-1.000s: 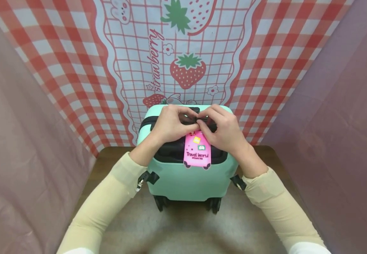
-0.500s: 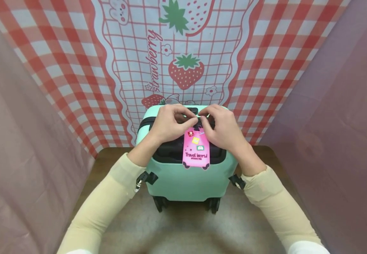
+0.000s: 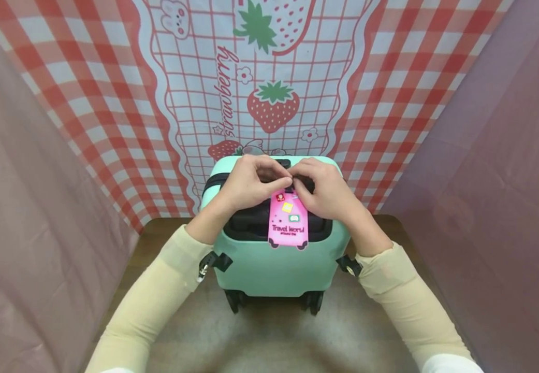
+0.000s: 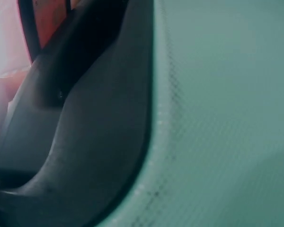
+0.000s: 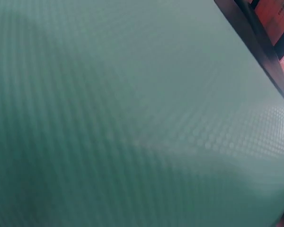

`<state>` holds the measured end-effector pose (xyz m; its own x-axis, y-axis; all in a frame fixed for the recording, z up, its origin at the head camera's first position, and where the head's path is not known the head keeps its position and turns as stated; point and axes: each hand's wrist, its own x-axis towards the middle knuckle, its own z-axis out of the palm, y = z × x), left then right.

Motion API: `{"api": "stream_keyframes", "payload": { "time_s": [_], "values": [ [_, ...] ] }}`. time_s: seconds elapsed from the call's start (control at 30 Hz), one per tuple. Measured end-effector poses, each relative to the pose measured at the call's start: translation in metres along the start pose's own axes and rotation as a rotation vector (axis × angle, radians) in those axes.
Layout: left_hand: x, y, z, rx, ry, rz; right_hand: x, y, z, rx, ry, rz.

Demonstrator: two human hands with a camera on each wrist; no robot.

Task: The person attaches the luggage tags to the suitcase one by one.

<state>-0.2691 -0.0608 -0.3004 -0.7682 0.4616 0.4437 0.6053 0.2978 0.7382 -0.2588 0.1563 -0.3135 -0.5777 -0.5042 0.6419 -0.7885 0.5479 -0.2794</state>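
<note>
A pink luggage tag (image 3: 288, 223) printed "Travel World" hangs over the black carry handle area of a mint-green suitcase (image 3: 276, 267). Just above the tag, my left hand (image 3: 250, 185) pinches its strap between thumb and forefinger. My right hand (image 3: 322, 190) meets it from the other side, thumb and forefinger pinching at the same spot. The fingers mostly hide the strap. In the left wrist view, the black handle (image 4: 104, 104) runs beside the green shell, with part of the tag (image 4: 51, 19) at the top left. The right wrist view is mostly green shell (image 5: 132, 118).
The suitcase stands upright on its black wheels (image 3: 313, 302) on a brown wooden table (image 3: 166, 331). Close behind it hangs a strawberry-print checked cloth (image 3: 274, 62). Pinkish drapes (image 3: 493, 181) enclose both sides.
Half a second ago the fingertips stood slightly apart above the tag; now the right fingers have come down and in toward the left ones. The tag and suitcase have barely shifted.
</note>
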Motion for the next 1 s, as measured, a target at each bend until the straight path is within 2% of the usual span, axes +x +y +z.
{"api": "stream_keyframes", "payload": {
  "time_s": [0.27, 0.57, 0.67, 0.77, 0.87, 1.0],
  "values": [
    [-0.0016, -0.0008, 0.0034, 0.029, 0.006, 0.009, -0.0004, -0.0002, 0.0, 0.013, -0.007, 0.033],
    [-0.0028, -0.0012, 0.0044, 0.016, 0.01, 0.049, 0.002, -0.0037, 0.0009, -0.015, -0.012, 0.176],
    [-0.0028, -0.0021, 0.0052, 0.016, 0.007, 0.065, 0.0016, -0.0036, 0.0004, -0.024, 0.009, 0.173],
    [-0.0028, -0.0022, 0.0055, 0.017, 0.001, 0.075, 0.0, -0.003, -0.0006, -0.025, 0.047, 0.136],
    [-0.0029, -0.0016, 0.0051, 0.03, 0.0, 0.085, -0.0007, -0.0021, -0.0022, 0.006, 0.078, 0.127],
    [-0.0026, -0.0008, 0.0043, 0.054, 0.009, 0.101, 0.0032, -0.0055, -0.0077, 0.092, 0.074, 0.222]
  ]
}}
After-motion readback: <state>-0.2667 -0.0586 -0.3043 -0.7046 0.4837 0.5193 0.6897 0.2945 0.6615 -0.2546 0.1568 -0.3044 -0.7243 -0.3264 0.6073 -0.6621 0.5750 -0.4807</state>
